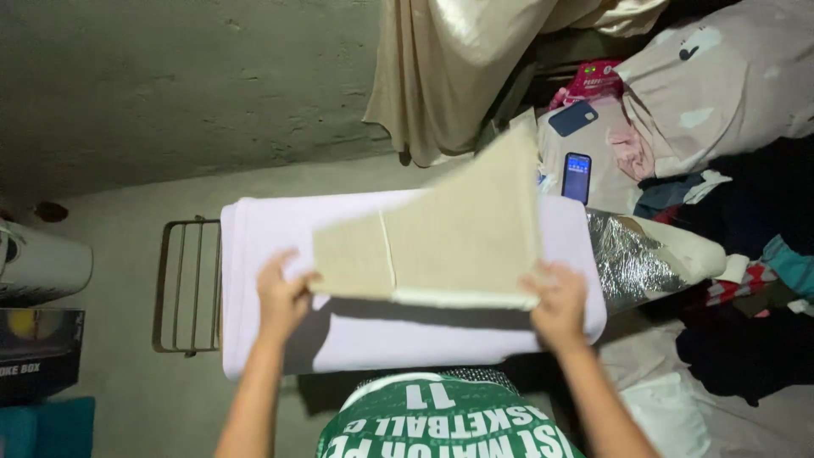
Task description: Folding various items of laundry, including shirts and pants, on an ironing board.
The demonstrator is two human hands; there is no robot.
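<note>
While both hands lift it by its near edge, a beige folded cloth (449, 237) hangs in the air just above an ironing board (373, 335) covered in pale lilac fabric. The left hand (282, 298) pinches the cloth's left near corner, fingers closed around the edge, thumb on top. The right hand (557, 304) grips the right near corner in the same way, fingers curled shut on the fabric. The cloth tilts upward away from the person, its far right corner rising highest, and it throws a shadow on the board below.

No true container holds anything here; the nearest thing to one is a dark box (38, 352) on the floor at the far left, and its contents cannot be seen. A white cylinder-shaped object (42, 267) lies just above that box. At the board's left end a metal rack (185, 284) sticks out, bare. At its right end the silver reflective underlayer (627, 259) shows where the cover stops.

Beyond the board, a cream curtain (441, 76) hangs against the grey wall (170, 85). To the right, a phone (577, 176) with a lit screen lies on a pale surface, near a dark blue flat case (572, 118) and a pink garment (632, 148). Heaped clothes (746, 220) in dark and light colours crowd the right side, close to the board's end.
</note>
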